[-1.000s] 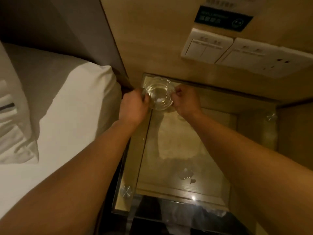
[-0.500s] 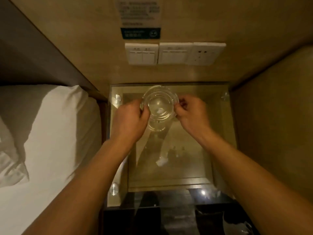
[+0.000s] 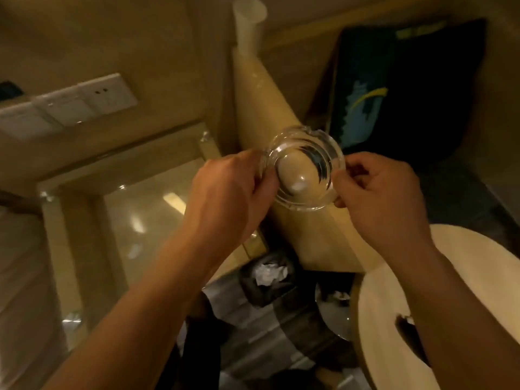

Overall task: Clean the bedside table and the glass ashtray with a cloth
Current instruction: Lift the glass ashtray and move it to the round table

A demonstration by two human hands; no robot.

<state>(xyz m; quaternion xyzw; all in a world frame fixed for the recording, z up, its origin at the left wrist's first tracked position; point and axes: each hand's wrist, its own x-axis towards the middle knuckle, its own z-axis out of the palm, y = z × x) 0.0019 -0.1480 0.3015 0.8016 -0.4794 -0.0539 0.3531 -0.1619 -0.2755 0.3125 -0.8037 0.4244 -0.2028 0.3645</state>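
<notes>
The round clear glass ashtray (image 3: 305, 170) hangs in the air, held by its rim from both sides. My left hand (image 3: 228, 197) grips its left edge and my right hand (image 3: 380, 198) pinches its right edge. The ashtray is now off to the right of the glass-topped bedside table (image 3: 135, 209), above a wooden partition. No cloth is in view.
A wooden partition (image 3: 267, 102) stands right of the table. Below it sits a dark waste bin (image 3: 270, 277) with crumpled paper. A pale round tabletop (image 3: 394, 305) is at lower right, wall switches (image 3: 70, 105) at upper left, a dark bag (image 3: 408, 88) at upper right.
Both hands have lifted the ashtray off the bedside table and carried it right. My view has swung right, so the bed has left the frame and the bin and round table appear.
</notes>
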